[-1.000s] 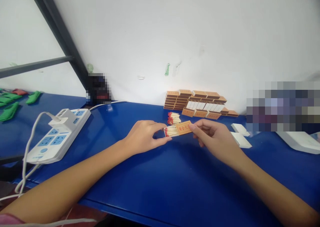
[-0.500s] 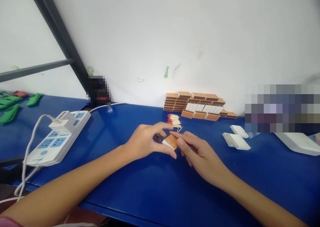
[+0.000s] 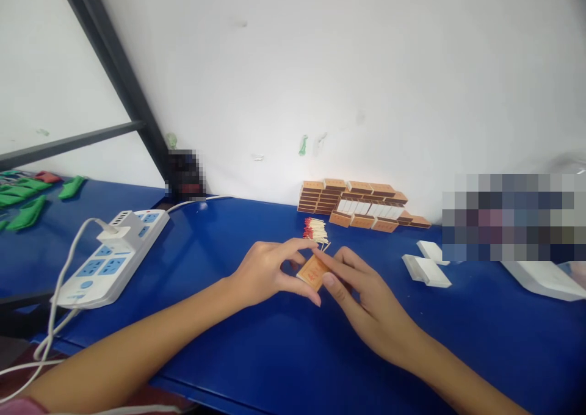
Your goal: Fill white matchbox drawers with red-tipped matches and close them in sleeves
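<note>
A small orange-brown matchbox [image 3: 315, 271] with red lettering is held between both hands above the blue table. My left hand [image 3: 270, 271] curves round its left part, thumb along the near edge and index finger at the far edge. From the right, my right hand [image 3: 366, 299] pinches the box between thumb and fingers. At its left end a thin pale edge shows. Just beyond the box lies a pile of red-headed matches [image 3: 315, 230], with a couple of loose matchsticks [image 3: 325, 246] close to my fingertips.
Stacked matchboxes [image 3: 350, 204] stand against the wall, some showing white sides. White block-like pieces [image 3: 428, 268] lie to the right. A power strip [image 3: 112, 259] with a plugged-in white cable is at left, near a dark metal frame [image 3: 123, 79]. Green cloth-like items [image 3: 27, 212] lie beyond it.
The orange sleeve now covers more of the box, and less white shows at its left end. Both hands keep their grip. The whole view has shifted slightly.
</note>
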### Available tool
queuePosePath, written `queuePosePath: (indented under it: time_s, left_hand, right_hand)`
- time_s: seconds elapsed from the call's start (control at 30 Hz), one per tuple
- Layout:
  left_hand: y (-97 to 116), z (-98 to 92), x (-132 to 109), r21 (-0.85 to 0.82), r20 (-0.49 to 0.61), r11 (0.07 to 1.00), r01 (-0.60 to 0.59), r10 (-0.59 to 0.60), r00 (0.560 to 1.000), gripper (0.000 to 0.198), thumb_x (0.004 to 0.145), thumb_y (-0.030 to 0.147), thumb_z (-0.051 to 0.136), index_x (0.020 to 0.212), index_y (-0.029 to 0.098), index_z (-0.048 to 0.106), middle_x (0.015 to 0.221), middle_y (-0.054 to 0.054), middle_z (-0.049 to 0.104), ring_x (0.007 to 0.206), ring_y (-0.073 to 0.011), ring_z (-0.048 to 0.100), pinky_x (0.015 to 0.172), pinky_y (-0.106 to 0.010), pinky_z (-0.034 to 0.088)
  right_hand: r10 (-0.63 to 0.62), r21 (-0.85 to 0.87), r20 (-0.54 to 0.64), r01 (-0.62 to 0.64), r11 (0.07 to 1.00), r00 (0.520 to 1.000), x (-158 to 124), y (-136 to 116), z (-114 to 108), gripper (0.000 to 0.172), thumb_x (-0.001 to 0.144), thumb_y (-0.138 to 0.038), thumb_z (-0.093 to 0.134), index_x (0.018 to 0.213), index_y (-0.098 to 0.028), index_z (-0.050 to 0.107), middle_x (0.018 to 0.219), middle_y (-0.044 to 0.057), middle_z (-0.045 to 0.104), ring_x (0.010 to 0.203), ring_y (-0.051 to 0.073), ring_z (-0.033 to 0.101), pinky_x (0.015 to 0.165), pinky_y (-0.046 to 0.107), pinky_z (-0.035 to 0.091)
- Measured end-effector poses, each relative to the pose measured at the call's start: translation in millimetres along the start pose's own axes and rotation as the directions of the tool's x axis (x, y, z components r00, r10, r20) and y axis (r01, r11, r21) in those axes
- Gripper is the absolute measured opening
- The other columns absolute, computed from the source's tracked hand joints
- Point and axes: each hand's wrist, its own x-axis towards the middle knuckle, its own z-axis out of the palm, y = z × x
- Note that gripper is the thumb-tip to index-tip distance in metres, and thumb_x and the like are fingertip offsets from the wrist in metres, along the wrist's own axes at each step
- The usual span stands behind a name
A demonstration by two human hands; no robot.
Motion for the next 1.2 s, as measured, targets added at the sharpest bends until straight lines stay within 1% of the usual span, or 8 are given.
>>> queuePosePath:
  time_s: [0.1, 0.2, 0.37, 0.6, 0.77, 0.83, 1.0, 1.2]
  left_hand:
    - [5, -3.1, 5, -0.038, -0.069, 0.998, 0.041, -0.044, 0.997, 0.060, 0.079, 0.057, 0.084, 0.123, 0.018, 0.071, 0.077, 0.002, 0.077, 0.058, -0.0091, 0.064, 0.061, -0.020, 0.052]
    - [11, -6.3, 9, -0.110, 0.027, 0.984, 0.141, -0.139, 0.990, 0.030, 0.084, 0.044, 0.085, 0.095, 0.018, 0.079, 0.075, 0.001, 0.077, 0.060, -0.0094, 0.065, 0.058, -0.019, 0.050]
    - [7, -2.0, 8, -0.188, 0.220, 0.945, 0.269, -0.226, 0.949, 0.017, 0.089, 0.030, 0.080, 0.102, 0.019, 0.080, 0.077, 0.001, 0.076, 0.063, -0.0092, 0.066, 0.060, -0.017, 0.052]
    - [-4, 5.9, 6, -0.225, -0.059, 0.958, 0.177, -0.195, 0.979, 0.029, 0.088, 0.034, 0.083, 0.113, 0.019, 0.078, 0.088, -0.004, 0.081, 0.076, -0.0150, 0.075, 0.072, -0.024, 0.060]
    - [9, 8.4, 10, -0.204, -0.244, 0.972, 0.117, -0.166, 0.955, 0.023, 0.085, 0.029, 0.086, 0.104, 0.020, 0.080, 0.089, -0.003, 0.082, 0.076, -0.0141, 0.075, 0.071, -0.023, 0.060]
    - [12, 9.6, 11, -0.192, -0.262, 0.976, 0.107, -0.156, 0.952, 0.020, 0.084, 0.029, 0.086, 0.101, 0.020, 0.080, 0.089, -0.003, 0.081, 0.075, -0.0136, 0.074, 0.070, -0.023, 0.060]
    - [15, 7.9, 12, -0.180, -0.264, 0.979, 0.095, -0.141, 0.954, 0.019, 0.089, 0.028, 0.082, 0.106, 0.020, 0.079, 0.091, -0.004, 0.081, 0.078, -0.0139, 0.074, 0.074, -0.024, 0.062]
    - [17, -3.8, 22, -0.090, -0.114, 0.996, 0.014, -0.024, 0.993, 0.016, 0.094, 0.028, 0.076, 0.106, 0.018, 0.078, 0.098, -0.007, 0.078, 0.084, -0.0156, 0.072, 0.076, -0.028, 0.061]
  right_hand:
    - [0.011, 0.047, 0.078, -0.014, 0.999, 0.997, 0, -4, 4, 0.042, 0.112, -0.043, 0.037, 0.094, -0.022, 0.068, 0.085, 0.002, 0.053, 0.077, 0.017, 0.054, 0.072, 0.033, 0.047]
    - [0.051, 0.094, 0.069, -0.058, 0.994, 0.996, 1, -6, 8, 0.049, 0.112, -0.045, 0.037, 0.072, -0.022, 0.053, 0.077, 0.001, 0.053, 0.070, 0.015, 0.052, 0.065, 0.031, 0.044]
    - [0.035, 0.057, -0.004, -0.035, 0.998, 0.999, 3, 4, 8, 0.031, 0.110, -0.041, 0.045, 0.101, -0.023, 0.070, 0.091, 0.003, 0.067, 0.076, 0.016, 0.059, 0.068, 0.030, 0.045]
    - [0.062, -0.068, 0.020, -0.060, 0.996, 0.998, 4, 20, 5, 0.027, 0.104, -0.042, 0.056, 0.116, -0.024, 0.071, 0.090, 0.003, 0.067, 0.073, 0.016, 0.060, 0.064, 0.031, 0.048]
    - [0.006, -0.056, -0.011, -0.006, 0.998, 1.000, 4, 19, 9, 0.009, 0.096, -0.027, 0.064, 0.093, -0.023, 0.071, 0.077, 0.000, 0.064, 0.064, 0.014, 0.057, 0.059, 0.028, 0.046]
    - [-0.005, -0.061, -0.052, 0.002, 0.998, 0.999, 4, 16, 10, 0.010, 0.093, -0.020, 0.062, 0.086, -0.022, 0.068, 0.071, -0.001, 0.062, 0.061, 0.013, 0.056, 0.058, 0.027, 0.046]
    - [-0.011, -0.026, -0.023, 0.011, 1.000, 1.000, 2, 10, 10, 0.018, 0.090, -0.023, 0.070, 0.108, -0.024, 0.069, 0.082, -0.002, 0.072, 0.061, 0.013, 0.065, 0.054, 0.024, 0.051]
    - [-0.234, -0.339, -0.274, 0.134, 0.931, 0.933, 5, 29, 2, 0.015, 0.099, -0.022, 0.062, 0.112, -0.022, 0.071, 0.083, 0.001, 0.073, 0.068, 0.014, 0.067, 0.062, 0.027, 0.054]
